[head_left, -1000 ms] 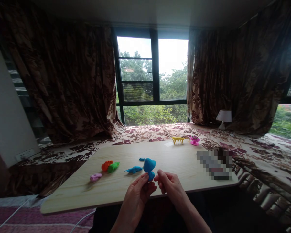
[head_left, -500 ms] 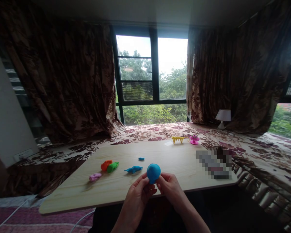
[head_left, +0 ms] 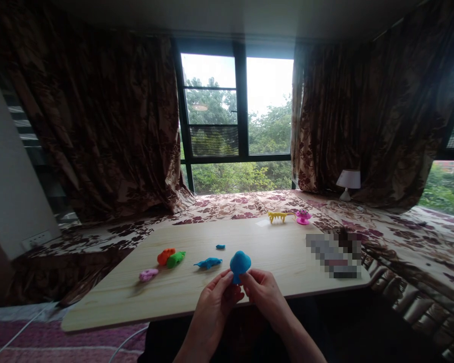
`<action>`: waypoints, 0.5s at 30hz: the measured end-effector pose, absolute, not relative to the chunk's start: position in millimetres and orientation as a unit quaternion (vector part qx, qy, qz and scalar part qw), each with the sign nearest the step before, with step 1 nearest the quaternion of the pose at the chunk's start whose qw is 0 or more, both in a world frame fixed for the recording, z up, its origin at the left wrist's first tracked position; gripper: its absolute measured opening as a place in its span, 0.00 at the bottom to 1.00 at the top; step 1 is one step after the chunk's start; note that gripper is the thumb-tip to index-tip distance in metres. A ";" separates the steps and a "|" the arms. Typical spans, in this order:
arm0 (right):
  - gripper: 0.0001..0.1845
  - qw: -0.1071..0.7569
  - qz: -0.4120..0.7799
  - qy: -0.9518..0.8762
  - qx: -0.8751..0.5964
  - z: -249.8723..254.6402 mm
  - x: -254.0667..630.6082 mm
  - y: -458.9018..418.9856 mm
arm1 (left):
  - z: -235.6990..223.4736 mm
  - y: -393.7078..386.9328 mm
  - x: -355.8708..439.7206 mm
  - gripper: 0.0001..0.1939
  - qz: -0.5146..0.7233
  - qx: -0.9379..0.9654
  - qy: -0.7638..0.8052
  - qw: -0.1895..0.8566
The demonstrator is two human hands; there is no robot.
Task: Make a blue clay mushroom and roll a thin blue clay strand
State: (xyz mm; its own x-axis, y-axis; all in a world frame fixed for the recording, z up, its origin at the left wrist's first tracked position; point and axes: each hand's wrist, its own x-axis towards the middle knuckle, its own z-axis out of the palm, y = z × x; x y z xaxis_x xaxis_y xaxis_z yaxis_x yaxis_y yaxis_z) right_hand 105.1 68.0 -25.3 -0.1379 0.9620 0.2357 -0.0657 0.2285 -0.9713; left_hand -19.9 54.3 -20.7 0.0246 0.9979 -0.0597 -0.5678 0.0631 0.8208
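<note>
Between my hands, just above the near edge of the wooden table (head_left: 113,297), is a blue clay mushroom (head_left: 240,262) with a domed cap and a short stem. My left hand (head_left: 220,295) grips the stem from the left with closed fingers. On the other side, my right hand (head_left: 263,288) pinches the stem just under the cap. Part of the stem is hidden by the fingers. Beyond the hands, to the left, lie a blue clay lump (head_left: 208,263) with pointed ends and a smaller blue clay piece (head_left: 220,247).
At the table's left are orange clay (head_left: 165,256), green clay (head_left: 176,259) and pink clay (head_left: 148,275). A yellow four-legged clay figure (head_left: 277,217) and a pink clay piece on a stand (head_left: 303,218) are at the far edge. A blurred-out item (head_left: 335,256) lies right; a lamp (head_left: 348,181) stands behind.
My right hand has moved in from beside the mushroom and closed on its stem. The mushroom has shifted slightly right; its cap tipped toward me, then came back more upright.
</note>
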 end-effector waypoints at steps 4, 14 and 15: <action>0.22 0.534 0.470 -0.584 -0.390 -27.8 105.5 70.0 | -20.0 53.4 -19.8 0.09 0.607 0.316 0.337 0.647; 0.11 0.593 0.316 -0.650 -0.355 -22.8 105.5 60.3 | -13.6 52.1 -26.4 0.05 0.611 0.306 0.313 0.660; 0.12 0.596 0.300 -0.660 -0.346 -22.6 104.4 59.0 | -13.2 52.1 -26.6 0.05 0.610 0.308 0.307 0.662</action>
State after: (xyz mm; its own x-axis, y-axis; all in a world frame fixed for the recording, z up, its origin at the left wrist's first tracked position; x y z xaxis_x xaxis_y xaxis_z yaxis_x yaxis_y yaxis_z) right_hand 104.4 59.0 -22.6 -0.0501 0.8136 0.5792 0.0985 0.5811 -0.8078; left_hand -26.6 52.1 -13.2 0.0673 0.9973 -0.0298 -0.6190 0.0651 0.7826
